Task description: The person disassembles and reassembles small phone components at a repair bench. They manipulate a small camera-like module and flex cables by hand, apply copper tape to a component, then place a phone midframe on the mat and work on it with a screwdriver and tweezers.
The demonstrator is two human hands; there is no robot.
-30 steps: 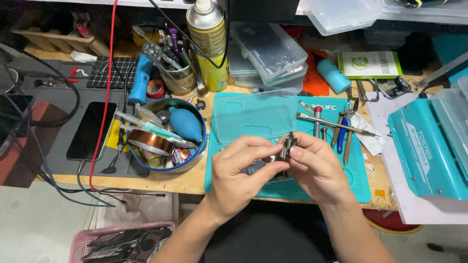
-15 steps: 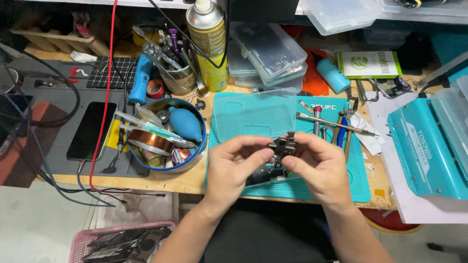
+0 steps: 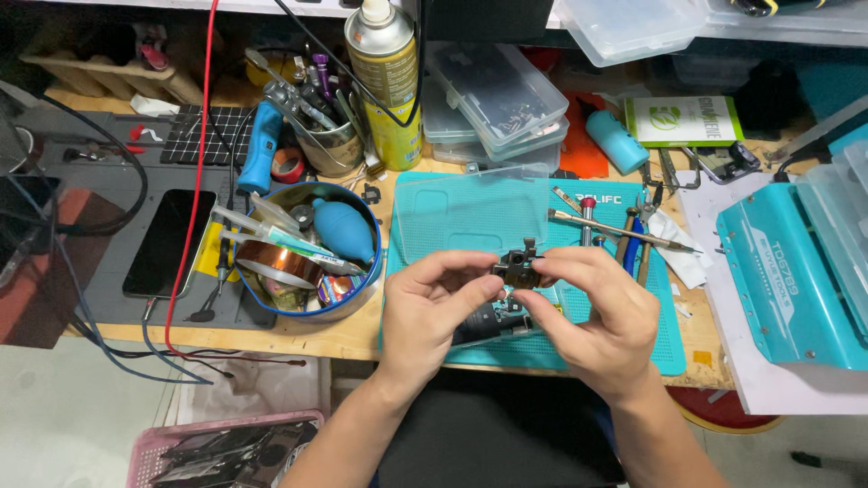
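Note:
Both of my hands pinch a small black electronic part (image 3: pixel 517 267) with tiny metal bits, held above the teal work mat (image 3: pixel 452 217). My left hand (image 3: pixel 434 312) grips its left end with thumb and forefinger. From the right side, my right hand (image 3: pixel 592 316) holds it with thumb and fingertips. Under my hands a dark opened device (image 3: pixel 493 327) lies on the mat, mostly hidden. A clear phone case (image 3: pixel 461 212) rests on the mat behind the part.
A blue round tin (image 3: pixel 303 258) holds a tape roll, air blower and syringe. Screwdrivers and tweezers (image 3: pixel 615 230) lie at the mat's right. A spray can (image 3: pixel 384 81), tool cup (image 3: pixel 325 136), clear boxes (image 3: pixel 493 95), black phone (image 3: pixel 167 242) and teal case (image 3: pixel 787 271) surround the mat.
My hands have lifted the small black part slightly and turned it, my fingers shifting their grip. Everything else on the bench is unmoved.

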